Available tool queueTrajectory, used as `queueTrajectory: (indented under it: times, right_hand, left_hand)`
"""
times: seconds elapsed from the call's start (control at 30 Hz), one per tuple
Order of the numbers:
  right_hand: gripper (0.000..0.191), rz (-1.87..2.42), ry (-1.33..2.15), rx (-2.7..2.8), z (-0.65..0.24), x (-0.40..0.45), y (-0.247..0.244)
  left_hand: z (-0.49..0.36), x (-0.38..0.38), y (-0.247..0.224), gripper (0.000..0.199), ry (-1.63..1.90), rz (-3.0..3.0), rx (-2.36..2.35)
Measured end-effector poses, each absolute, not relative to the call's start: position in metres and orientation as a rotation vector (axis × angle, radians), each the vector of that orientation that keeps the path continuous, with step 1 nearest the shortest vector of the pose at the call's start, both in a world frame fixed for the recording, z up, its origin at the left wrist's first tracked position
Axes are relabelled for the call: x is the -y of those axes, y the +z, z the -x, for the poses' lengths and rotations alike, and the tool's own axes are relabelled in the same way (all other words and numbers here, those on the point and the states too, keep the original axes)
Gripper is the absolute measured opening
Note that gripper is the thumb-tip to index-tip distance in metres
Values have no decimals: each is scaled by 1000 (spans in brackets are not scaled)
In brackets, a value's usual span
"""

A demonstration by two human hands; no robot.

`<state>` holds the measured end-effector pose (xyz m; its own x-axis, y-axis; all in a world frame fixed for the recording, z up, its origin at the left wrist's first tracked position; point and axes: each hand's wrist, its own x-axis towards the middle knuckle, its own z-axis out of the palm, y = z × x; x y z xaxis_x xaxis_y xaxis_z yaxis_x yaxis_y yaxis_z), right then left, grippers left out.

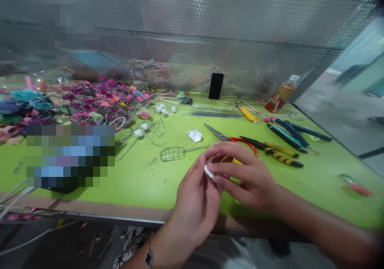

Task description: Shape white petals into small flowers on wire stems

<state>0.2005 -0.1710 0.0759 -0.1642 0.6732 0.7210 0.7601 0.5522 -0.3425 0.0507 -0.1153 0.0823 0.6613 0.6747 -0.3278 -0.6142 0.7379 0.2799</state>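
Note:
A small white piece is pinched between my two hands above the table's front part. My left hand holds it from the left, fingers pointing up and partly hidden. My right hand grips it from the right with thumb and fingertips. Just beyond my hands lies a wire frame shaped like a small paddle. A white lump on clear film rests behind it. Red-handled scissors lie open behind my right hand, beside black and yellow pliers.
Colourful craft pieces heap up at the left, behind a blurred device. A phone stands at the back. Right of it are a yellow cutter, a drink bottle and teal-handled pliers. A wire piece with red lies far right.

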Motion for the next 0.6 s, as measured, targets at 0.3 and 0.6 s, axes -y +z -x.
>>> queueTrajectory:
  times: [0.3, 0.6]
  right_hand:
    - [33, 1154, -119, 1812, -205, 163, 76]
    - [24, 1159, 16, 1950, -210, 173, 80]
  left_hand:
    - [-46, 119, 73, 13, 723, -361, -513]
    - [-22, 106, 57, 25, 633, -764, -583]
